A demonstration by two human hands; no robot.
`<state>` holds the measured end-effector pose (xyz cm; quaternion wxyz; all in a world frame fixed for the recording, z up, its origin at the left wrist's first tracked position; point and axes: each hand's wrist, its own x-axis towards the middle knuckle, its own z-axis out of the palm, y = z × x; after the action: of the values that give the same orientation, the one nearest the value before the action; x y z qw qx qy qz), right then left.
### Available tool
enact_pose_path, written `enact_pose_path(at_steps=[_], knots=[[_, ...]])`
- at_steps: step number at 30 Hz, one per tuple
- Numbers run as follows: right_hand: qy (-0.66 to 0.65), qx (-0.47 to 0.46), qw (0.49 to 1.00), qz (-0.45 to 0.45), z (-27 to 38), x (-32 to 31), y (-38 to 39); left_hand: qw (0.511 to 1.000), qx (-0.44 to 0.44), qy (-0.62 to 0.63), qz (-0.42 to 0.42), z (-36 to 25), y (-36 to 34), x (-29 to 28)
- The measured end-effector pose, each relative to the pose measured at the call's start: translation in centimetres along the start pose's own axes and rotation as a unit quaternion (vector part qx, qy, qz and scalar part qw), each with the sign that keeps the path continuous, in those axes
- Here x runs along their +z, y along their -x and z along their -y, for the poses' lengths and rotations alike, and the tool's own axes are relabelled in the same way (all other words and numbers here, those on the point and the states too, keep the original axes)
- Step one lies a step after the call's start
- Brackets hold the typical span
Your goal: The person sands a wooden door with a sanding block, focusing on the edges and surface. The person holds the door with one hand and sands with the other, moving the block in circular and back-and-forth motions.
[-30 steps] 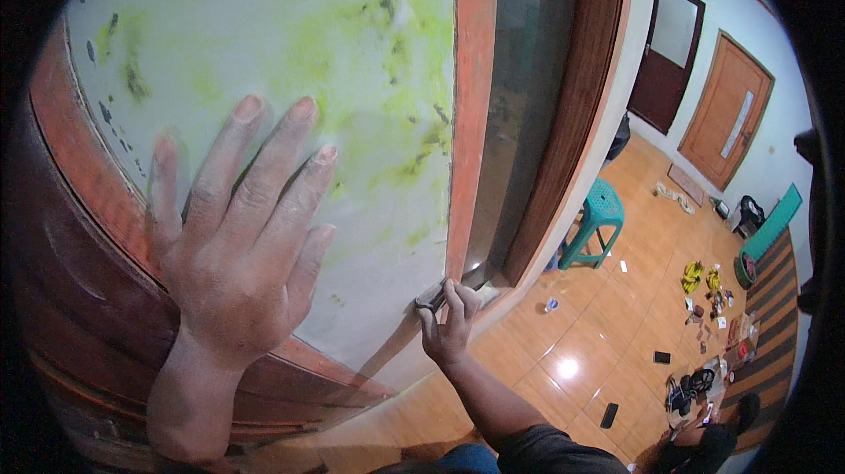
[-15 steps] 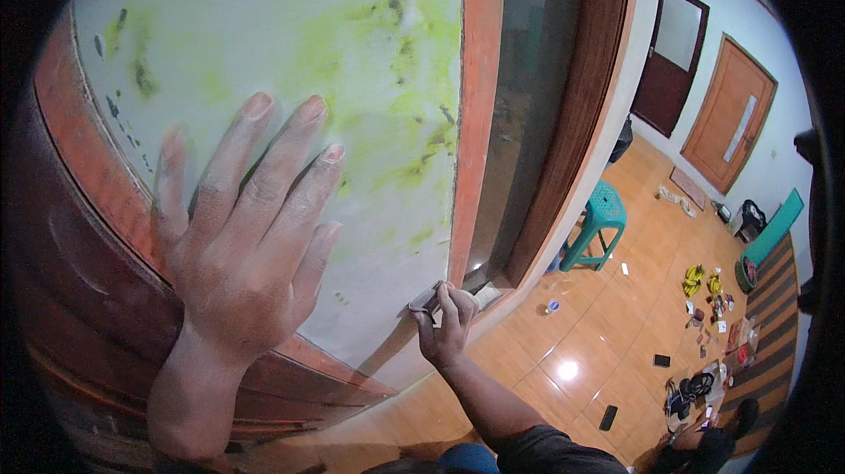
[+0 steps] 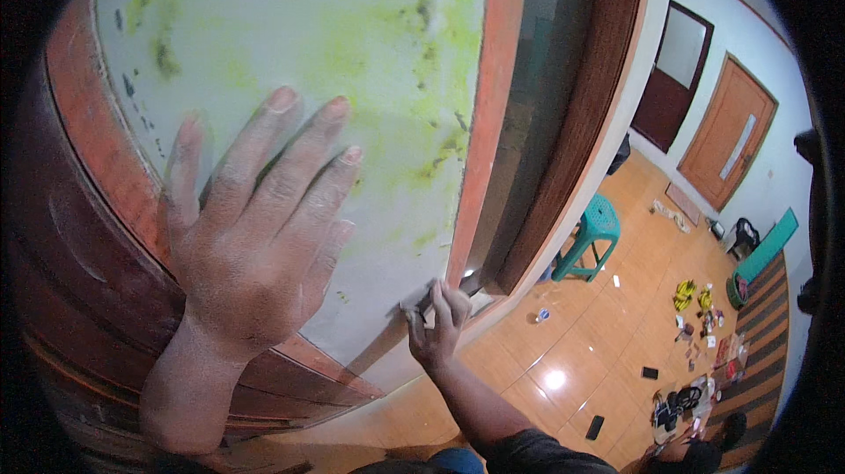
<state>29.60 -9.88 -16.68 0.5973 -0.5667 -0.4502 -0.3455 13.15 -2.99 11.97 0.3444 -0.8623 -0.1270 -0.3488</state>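
Note:
My left hand (image 3: 251, 245), dusted with white powder, rests flat with spread fingers on a white wall panel (image 3: 392, 227) blotched with yellow-green and dark spots. Lower and to the right, my right hand (image 3: 436, 329) is closed around a piece of sandpaper (image 3: 414, 308), a thin grey folded sheet mostly hidden by the fingers. It presses against the panel's lower right part, beside the reddish-orange frame strip (image 3: 482, 144). Dust also coats the right fingers.
Right of the strip stands a window with a dark brown wooden frame (image 3: 576, 135). On the orange tiled floor are a green plastic stool (image 3: 591, 236), bananas (image 3: 684, 295), a phone (image 3: 595, 426) and scattered items. Part of another person (image 3: 700, 455) shows at lower right.
The view has shifted, so the panel and window sit farther right and the floor items farther left. My right hand has moved slightly along the panel's edge; my left stays flat.

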Motion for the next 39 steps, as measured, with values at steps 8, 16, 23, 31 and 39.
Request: enact_pose_path(at_steps=[8, 16, 23, 31, 39], knots=[[-0.009, -0.028, 0.999, 0.039, 0.9, 0.4, -9.5, 1.000, -0.012, -0.007, -0.008, -0.2, 0.1, 0.3], [0.006, -0.016, 1.000, 0.002, -0.3, 0.4, -2.3, 0.999, -0.034, 0.000, -0.014, -0.8, 0.6, 0.8], [-0.018, -0.019, 1.000, 0.012, 0.3, 1.0, -9.7, 0.998, -0.033, 0.033, -0.034, -1.3, 1.4, 1.7], [-0.011, -0.001, 1.000, -0.012, -0.2, 1.0, -5.7, 0.995, -0.052, 0.061, -0.061, -2.9, 3.4, 3.4], [-0.006, -0.033, 0.999, 0.026, -0.4, 0.3, -7.4, 0.992, -0.056, 0.074, -0.082, -3.1, 3.5, 3.5]])
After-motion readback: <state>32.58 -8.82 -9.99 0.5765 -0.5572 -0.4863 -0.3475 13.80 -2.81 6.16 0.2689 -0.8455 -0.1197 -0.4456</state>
